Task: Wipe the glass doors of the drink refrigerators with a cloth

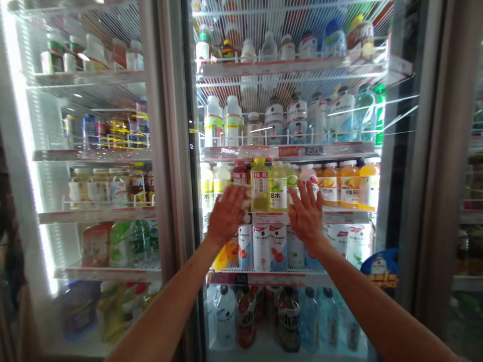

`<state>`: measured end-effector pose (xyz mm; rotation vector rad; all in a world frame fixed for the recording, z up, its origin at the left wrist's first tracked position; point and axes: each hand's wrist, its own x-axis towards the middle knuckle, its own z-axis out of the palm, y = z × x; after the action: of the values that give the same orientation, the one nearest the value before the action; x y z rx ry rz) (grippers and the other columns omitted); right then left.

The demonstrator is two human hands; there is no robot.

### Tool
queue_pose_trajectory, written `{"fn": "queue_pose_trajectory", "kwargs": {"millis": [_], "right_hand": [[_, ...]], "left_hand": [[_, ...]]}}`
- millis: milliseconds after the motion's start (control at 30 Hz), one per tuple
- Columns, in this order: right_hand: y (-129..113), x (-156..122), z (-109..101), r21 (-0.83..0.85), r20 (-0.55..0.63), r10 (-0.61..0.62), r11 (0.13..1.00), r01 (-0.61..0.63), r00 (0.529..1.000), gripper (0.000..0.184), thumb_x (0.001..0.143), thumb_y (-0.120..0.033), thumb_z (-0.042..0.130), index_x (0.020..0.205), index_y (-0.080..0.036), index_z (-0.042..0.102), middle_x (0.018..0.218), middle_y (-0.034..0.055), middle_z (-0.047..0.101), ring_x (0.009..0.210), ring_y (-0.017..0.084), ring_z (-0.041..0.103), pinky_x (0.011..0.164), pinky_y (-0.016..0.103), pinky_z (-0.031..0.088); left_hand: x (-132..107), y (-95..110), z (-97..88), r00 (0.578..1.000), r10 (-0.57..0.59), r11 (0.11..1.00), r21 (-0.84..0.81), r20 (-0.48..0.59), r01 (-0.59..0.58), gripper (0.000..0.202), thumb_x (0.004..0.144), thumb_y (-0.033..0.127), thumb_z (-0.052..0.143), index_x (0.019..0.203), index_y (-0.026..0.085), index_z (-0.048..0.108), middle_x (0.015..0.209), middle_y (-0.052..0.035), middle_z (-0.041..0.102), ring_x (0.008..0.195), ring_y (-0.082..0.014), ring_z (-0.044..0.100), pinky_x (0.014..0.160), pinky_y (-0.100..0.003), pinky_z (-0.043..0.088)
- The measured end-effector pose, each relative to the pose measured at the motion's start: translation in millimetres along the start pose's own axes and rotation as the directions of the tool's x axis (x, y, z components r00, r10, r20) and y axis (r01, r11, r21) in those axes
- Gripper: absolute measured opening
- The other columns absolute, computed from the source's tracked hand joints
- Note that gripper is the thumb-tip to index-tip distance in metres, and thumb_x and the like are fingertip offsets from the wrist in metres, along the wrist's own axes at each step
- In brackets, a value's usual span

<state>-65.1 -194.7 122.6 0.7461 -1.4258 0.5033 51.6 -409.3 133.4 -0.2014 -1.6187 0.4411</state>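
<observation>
My left hand (228, 213) is raised in front of the cooler's middle shelf, fingers stretched out and somewhat smeared by motion. It partly covers a dark red bottle (240, 173). My right hand (307, 216) is held up to the right, its fingers spread, overlapping a pink-capped bottle (308, 173). Nothing shows in either hand. Between the hands stand a yellow-capped bottle (260, 188) of pale yellow drink and a bottle with a green and white label (278, 186). Whether my fingers touch anything cannot be told.
Orange drink bottles (349, 183) line the shelf's right end. Cartons (261, 246) stand one shelf below, with water bottles (309, 319) at the bottom. A metal door frame (171, 151) divides this section from the left cooler shelves (94, 217). Another frame (433, 151) rises at right.
</observation>
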Motion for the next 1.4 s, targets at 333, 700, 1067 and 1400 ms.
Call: {"fn": "queue_pose_trajectory", "kwargs": {"millis": [333,700,1067,1400], "right_hand": [[-0.9,-0.2,-0.7,-0.002,0.002,0.009,1.0,-0.009,1.0,0.066,0.09,-0.025,0.039,0.147,-0.032,0.005,0.155,-0.0009,0.015,0.142,0.024,0.016,0.113,0.05,0.017],[-0.7,0.3,-0.8,-0.007,-0.024,-0.003,1.0,0.003,1.0,0.065,0.091,-0.025,0.039,0.147,-0.032,0.007,0.155,-0.0003,0.016,0.142,0.023,0.015,0.113,0.05,0.017],[5.8,-1.6,-1.3,0.021,-0.024,-0.007,1.0,0.008,1.0,0.059,0.09,-0.026,0.04,0.145,-0.029,0.019,0.152,0.0019,0.025,0.141,0.025,0.018,0.112,0.053,0.02],[-79.4,19.7,-4.7,0.537,0.007,-0.083,0.841,0.066,0.997,0.053,0.092,-0.021,0.033,0.145,-0.02,0.025,0.146,0.008,0.038,0.133,0.02,0.038,0.108,0.041,0.038]], "left_hand": [[5.1,13.8,5.7,0.971,0.224,0.973,-0.067,0.085,-0.219,0.05,0.089,0.027,0.042,0.138,0.021,0.035,0.141,-0.0068,0.043,0.14,-0.0201,0.019,0.113,-0.039,0.025],[19.6,21.9,11.4,0.972,0.222,0.973,-0.075,0.073,-0.216,0.055,0.09,0.027,0.04,0.143,0.021,0.026,0.146,-0.0054,0.037,0.141,-0.0188,0.016,0.114,-0.039,0.023],[2.2,11.4,4.7,0.979,0.185,0.98,-0.089,0.091,-0.177,0.056,0.091,0.03,0.037,0.144,0.023,0.021,0.148,-0.0047,0.034,0.142,-0.0163,0.01,0.115,-0.038,0.023],[26.8,25.9,2.7,0.956,-0.174,0.975,-0.095,0.235,0.201,0.065,0.092,0.048,0.024,0.143,0.011,0.013,0.153,-0.0149,0.018,0.143,-0.019,0.0,0.115,-0.045,0.017]]}}
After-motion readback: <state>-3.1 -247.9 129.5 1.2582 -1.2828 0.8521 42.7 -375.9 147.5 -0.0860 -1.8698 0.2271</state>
